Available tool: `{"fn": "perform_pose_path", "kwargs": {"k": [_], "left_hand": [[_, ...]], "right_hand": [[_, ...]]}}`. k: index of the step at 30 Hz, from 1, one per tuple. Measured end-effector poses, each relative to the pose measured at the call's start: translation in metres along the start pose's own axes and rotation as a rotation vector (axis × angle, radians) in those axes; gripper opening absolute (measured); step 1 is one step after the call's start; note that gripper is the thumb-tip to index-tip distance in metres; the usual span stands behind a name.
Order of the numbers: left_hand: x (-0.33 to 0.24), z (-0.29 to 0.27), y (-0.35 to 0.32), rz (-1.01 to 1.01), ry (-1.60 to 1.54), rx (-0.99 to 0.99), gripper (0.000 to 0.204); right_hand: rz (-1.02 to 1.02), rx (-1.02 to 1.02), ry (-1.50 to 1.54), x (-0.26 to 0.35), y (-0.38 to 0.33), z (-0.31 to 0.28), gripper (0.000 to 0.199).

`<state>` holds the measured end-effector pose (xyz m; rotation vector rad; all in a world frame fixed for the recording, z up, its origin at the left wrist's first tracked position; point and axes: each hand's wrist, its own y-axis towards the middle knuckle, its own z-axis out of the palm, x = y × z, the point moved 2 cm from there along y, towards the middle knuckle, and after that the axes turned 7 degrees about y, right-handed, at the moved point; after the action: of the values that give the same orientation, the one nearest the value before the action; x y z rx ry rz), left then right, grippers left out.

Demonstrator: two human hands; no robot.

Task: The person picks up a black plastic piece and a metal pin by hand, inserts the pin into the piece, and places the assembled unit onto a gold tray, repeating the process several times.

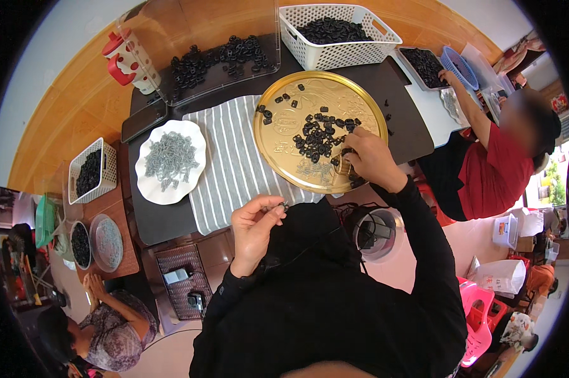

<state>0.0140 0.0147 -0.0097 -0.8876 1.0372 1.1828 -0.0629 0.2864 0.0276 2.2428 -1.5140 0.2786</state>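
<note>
My left hand [253, 228] is held in front of my body, near the cloth's front edge, with thumb and fingertips pinched on a small dark part [284, 206]. My right hand [375, 159] reaches over the right side of a round gold tray [354, 88]. Its fingers are bent together at the tray's surface, among small black parts, and what lies between the fingertips is mostly hidden. More black parts [319, 135] are heaped mid-tray, with a few near its left rim. Small clear pieces [315, 169] lie at the tray's near side.
A striped cloth [224, 157] lies partly under the tray. Left of it is a white scalloped plate [143, 173] of clear pieces. Behind stand a clear bin [199, 91] and a white basket [335, 57] of black parts. Two people sit nearby, one reaching into a tray at right.
</note>
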Motion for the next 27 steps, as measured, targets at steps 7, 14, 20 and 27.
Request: {"fn": "perform_pose_path", "kwargs": {"k": [7,14,20,27], "left_hand": [[-0.001,0.0,0.0,-0.001,-0.014,-0.004,0.018],[-0.001,0.002,-0.002,-0.014,0.0,-0.005,0.017],[-0.001,0.003,-0.003,-0.006,-0.007,-0.014,0.016],[0.001,0.002,-0.003,-0.023,0.002,-0.026,0.016]], "right_hand": [[0.027,-0.041,0.157,0.003,-0.004,-0.002,0.002],[0.015,-0.011,0.253,-0.004,-0.006,0.0,0.014],[-0.023,0.05,0.24,0.0,-0.005,-0.002,0.018],[0.144,0.113,0.465,-0.007,-0.007,-0.001,0.014]]}}
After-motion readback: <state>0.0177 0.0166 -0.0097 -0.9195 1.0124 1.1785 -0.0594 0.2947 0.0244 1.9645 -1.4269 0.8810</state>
